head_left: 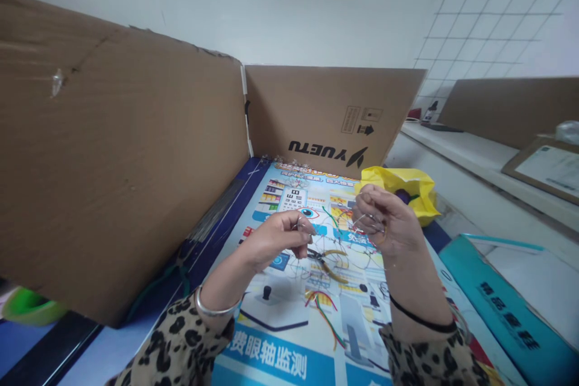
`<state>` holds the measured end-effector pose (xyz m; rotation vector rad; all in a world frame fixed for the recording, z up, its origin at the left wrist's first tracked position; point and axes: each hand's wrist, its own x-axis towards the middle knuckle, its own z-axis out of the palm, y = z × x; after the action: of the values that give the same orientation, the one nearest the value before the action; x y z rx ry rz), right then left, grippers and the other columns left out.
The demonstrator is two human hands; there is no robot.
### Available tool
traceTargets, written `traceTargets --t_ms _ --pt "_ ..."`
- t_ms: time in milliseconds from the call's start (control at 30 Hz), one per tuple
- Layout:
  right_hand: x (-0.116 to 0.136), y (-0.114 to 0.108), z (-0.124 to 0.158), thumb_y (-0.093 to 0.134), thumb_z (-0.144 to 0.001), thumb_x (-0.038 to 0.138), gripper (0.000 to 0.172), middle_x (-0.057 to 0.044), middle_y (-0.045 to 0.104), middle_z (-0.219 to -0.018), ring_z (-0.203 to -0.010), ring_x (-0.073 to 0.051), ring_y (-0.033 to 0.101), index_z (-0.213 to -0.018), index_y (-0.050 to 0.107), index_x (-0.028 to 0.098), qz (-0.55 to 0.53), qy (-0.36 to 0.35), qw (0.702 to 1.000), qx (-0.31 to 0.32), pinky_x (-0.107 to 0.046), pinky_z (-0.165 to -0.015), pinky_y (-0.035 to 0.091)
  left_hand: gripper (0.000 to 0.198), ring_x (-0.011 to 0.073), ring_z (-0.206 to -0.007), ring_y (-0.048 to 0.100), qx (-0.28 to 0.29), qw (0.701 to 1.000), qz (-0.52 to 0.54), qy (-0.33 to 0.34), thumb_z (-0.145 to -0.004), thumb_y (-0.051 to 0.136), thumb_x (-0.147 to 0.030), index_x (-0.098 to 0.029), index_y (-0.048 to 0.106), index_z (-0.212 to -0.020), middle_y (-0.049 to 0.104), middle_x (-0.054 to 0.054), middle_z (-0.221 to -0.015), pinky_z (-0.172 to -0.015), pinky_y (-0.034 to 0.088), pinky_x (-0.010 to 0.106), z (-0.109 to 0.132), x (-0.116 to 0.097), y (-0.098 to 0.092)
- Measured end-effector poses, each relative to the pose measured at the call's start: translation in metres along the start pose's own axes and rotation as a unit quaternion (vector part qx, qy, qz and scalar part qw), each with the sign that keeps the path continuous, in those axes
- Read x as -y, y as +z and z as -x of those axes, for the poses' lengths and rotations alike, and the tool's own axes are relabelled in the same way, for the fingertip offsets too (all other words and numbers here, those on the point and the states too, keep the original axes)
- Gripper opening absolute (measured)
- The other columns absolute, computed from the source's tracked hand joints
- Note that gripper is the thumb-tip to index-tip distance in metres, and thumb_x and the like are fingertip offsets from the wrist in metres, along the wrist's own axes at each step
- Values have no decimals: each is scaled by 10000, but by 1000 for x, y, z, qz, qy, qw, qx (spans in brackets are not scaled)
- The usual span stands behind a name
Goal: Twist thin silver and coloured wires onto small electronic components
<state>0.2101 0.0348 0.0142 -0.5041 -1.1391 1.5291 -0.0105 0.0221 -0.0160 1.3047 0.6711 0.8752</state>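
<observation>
My left hand point(278, 240) and my right hand point(384, 222) are raised over a printed poster point(280, 350) that covers the table. Both are pinched closed on a thin silvery wire point(357, 221) that runs between them. Loops of the same fine wire hang down under my right hand. On the poster beneath my hands lie yellow-handled pliers point(329, 259) and several short red, green and yellow wires point(325, 307). A silver bangle sits on my left wrist and a black band on my right.
Tall cardboard panels point(113, 157) wall in the left and back. A yellow plastic bag point(400, 184) lies behind my right hand. A teal sheet point(506, 307) lies at the right, a white shelf point(474, 157) beyond it, a green bowl point(29, 306) at far left.
</observation>
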Motion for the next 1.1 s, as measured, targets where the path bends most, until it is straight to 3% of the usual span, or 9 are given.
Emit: traceTargets --t_ms 733,1100 --pt "5 -4 4 620 -739 221 237 81 293 -425 -354 -48 197 -568 461 184 24 -9 1000 -4 -183 -359 202 111 55 -487 517 10 1000 -14 -7 -690 643 -170 -136 556 -751 537 -36 -624 -503 369 204 0 1 -4" --pt "2 -9 7 581 -779 213 291 72 290 -441 -370 -51 266 -541 419 177 48 5 999 5 -198 -377 198 118 44 -459 501 9 1000 -10 -21 -672 647 -163 -129 553 -735 526 -41 -614 -465 354 192 0 6 -7"
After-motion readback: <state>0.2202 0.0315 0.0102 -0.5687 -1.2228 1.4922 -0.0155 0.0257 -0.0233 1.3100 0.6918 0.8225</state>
